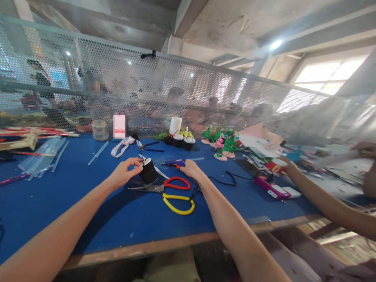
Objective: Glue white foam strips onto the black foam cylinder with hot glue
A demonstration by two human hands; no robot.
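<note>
Two hands, one little black cup

Left hand (pixel 125 172) pinches the black cup (pixel 148 171) on the blue table (pixel 73 196); right hand (pixel 190 169) grips one blue glue gun (pixel 175 162). Two scissors (pixel 173 194) lie just below.

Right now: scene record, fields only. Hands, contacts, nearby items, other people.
left hand: pinching the small black pot, which is tilted on the blue table
right hand: on the blue glue gun, grip unclear
scissors: flat on table between the forearms, red and yellow handles, untouched
co-worker's arm: at right, reaching toward a red-and-white roll
backdrop: perforated metal screen
</note>
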